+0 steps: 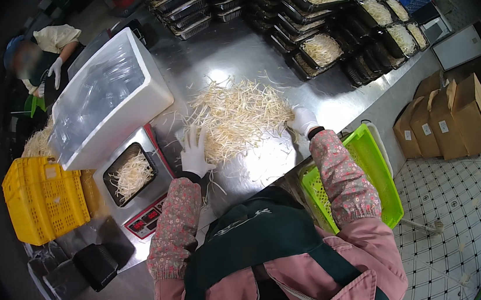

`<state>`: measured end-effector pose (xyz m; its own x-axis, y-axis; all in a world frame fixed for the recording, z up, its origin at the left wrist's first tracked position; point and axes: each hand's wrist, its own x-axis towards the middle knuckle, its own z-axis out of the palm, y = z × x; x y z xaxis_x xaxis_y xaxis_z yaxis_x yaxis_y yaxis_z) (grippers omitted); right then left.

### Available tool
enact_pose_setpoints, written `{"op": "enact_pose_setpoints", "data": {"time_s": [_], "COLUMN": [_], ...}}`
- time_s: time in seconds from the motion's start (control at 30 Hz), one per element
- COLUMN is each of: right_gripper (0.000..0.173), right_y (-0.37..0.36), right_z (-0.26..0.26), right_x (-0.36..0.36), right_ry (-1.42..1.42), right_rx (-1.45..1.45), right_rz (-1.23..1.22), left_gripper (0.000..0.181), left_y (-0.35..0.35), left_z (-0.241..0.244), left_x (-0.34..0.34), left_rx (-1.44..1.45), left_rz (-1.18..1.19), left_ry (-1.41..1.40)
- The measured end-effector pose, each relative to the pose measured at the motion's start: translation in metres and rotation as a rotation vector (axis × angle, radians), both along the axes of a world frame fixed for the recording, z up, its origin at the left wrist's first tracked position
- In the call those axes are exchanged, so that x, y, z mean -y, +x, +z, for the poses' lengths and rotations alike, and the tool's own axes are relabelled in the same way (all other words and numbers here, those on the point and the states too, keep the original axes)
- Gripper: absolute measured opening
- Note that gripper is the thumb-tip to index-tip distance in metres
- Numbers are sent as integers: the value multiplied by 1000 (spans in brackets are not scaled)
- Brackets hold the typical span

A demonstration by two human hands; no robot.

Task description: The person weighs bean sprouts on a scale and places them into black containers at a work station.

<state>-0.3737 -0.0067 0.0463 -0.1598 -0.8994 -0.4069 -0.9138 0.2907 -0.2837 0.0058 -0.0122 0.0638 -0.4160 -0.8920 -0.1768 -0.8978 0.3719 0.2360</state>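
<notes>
A loose pile of bean sprouts [241, 117] lies on the steel table before me. My left hand [195, 152], in a white glove, rests with spread fingers against the pile's left edge. At its right edge, my gloved right hand [303, 120] touches the sprouts with fingers bent; whether it grips any is unclear. Left of my left hand, a black plastic tray [151, 177] of bean sprouts sits on a digital scale [160, 158] with a red-edged base and lit displays.
A white foam box [150, 87] holding clear plastic lids stands behind the scale, beside a yellow crate [46, 201]. Stacked sprout trays [322, 49] fill the far side. A green basket [385, 187] is under my right arm. A co-worker [52, 51] stands at upper left.
</notes>
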Motion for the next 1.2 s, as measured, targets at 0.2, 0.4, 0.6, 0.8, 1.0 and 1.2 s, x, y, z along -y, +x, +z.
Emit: {"op": "enact_pose_setpoints", "data": {"time_s": [0.2, 0.4, 0.6, 0.8, 1.0, 1.2], "right_gripper": [39, 90, 44, 61, 68, 47], "right_y": [-17, 111, 102, 84, 116, 55], "right_z": [14, 37, -18, 21, 36, 38], "right_x": [6, -12, 12, 77, 123, 90], "right_ry": [-242, -287, -299, -284, -73, -122], "right_rx": [734, 32, 235, 143, -62, 207], "right_rz": [-152, 466, 458, 523, 606, 306], "left_gripper": [134, 119, 58, 74, 88, 28], "left_y": [12, -1, -6, -15, -33, -20], "left_z": [-10, -11, -25, -20, -29, -19], "left_x": [14, 31, 36, 91, 144, 100], "left_rx": [-21, -47, -317, -304, -184, -375], "left_rz": [-3, -98, -20, 29, -54, 59], "left_ry": [61, 70, 147, 10, 25, 28]}}
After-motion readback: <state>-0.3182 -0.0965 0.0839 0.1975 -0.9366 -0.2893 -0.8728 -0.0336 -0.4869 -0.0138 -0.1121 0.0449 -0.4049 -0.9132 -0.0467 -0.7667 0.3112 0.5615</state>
